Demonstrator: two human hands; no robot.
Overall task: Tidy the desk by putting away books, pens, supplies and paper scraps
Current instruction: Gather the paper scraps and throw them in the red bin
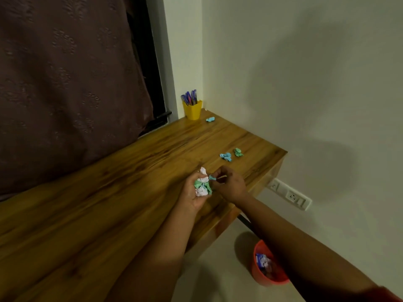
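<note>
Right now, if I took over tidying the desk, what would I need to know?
Left hand holds a bunch of crumpled pink and green scraps. Right hand pinches a small blue scrap against that bunch.
Done: pens stand in the yellow cup; some scraps already lie in the red bin on the floor.
Left: three scraps on the desk: blue, green, and blue near the cup. Then drop everything in the bin.
</note>
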